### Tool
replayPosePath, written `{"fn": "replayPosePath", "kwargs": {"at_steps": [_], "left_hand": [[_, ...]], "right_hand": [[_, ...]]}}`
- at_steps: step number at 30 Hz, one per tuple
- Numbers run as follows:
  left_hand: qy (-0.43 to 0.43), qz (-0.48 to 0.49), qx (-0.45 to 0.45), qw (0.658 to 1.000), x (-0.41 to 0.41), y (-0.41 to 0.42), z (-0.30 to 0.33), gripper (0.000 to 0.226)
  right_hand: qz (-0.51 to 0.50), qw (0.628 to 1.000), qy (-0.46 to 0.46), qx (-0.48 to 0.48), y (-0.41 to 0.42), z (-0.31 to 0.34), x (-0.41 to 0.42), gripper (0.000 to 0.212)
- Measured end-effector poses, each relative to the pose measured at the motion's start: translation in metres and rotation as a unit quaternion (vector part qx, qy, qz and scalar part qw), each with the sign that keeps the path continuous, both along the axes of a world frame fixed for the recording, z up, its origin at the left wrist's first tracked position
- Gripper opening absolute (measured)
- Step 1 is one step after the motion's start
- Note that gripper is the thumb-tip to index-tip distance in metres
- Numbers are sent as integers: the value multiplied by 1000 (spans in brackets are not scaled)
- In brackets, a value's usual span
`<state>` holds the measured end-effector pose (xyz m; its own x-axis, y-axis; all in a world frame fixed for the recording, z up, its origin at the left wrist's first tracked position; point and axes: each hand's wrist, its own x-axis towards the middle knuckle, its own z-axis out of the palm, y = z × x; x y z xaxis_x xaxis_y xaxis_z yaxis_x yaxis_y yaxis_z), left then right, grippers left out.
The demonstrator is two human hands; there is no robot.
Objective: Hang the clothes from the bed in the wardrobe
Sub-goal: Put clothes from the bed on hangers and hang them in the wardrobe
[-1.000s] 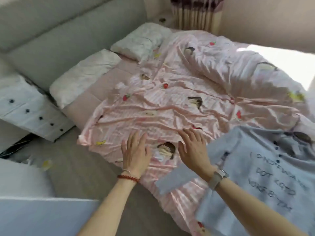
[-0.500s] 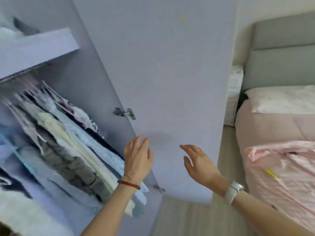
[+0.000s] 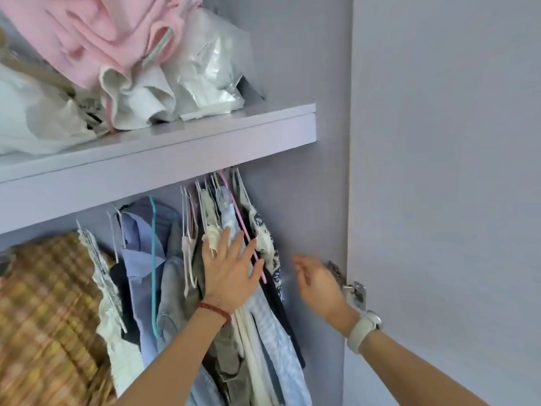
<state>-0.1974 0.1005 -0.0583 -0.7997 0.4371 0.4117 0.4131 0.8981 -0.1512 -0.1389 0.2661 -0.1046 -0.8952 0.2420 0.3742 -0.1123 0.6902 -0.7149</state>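
Since before: left hand point(image 3: 228, 273) on hung clothes point(image 3: 263, 317)

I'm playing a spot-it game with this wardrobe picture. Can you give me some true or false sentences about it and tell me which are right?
1. The left hand lies flat on the hanging clothes. True.
2. The right hand holds a shirt. False: it holds nothing, fingers loose near the door hinge.
3. A pink hanger hangs among the clothes. True.
4. The shelf above the clothes is bare. False: pink cloth and a plastic bag lie on it.
5. The watch is on the left wrist. False: it is on the right wrist; the left wears a red bead bracelet.
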Motion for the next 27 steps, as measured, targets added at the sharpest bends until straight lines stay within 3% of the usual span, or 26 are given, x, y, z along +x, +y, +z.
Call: {"fn": "replayPosePath", "kwargs": {"at_steps": [6, 11, 15, 20, 23, 27], "left_hand": [[72, -38, 32, 996, -5, -28, -10, 45], [92, -46, 45, 994, -15, -35, -21, 43], [101, -49, 46, 993, -19, -39, -27, 45], [99, -54, 62, 992, -23, -42, -31, 44], [84, -58, 77, 992, -21, -39, -30, 43], [92, -57, 101, 989, -16, -32, -24, 39]], "right_hand": [[3, 1000, -19, -11, -25, 28, -107, 29], [-16, 997, -81, -15, -49, 43, -157, 41], [-49, 996, -77, 17, -48, 51, -167, 30], [-102, 994, 7, -22, -34, 59, -153, 29], [-109, 993, 37, -42, -30, 30, -112, 23], [-124, 991, 29, -36, -19, -19, -28, 35]]}}
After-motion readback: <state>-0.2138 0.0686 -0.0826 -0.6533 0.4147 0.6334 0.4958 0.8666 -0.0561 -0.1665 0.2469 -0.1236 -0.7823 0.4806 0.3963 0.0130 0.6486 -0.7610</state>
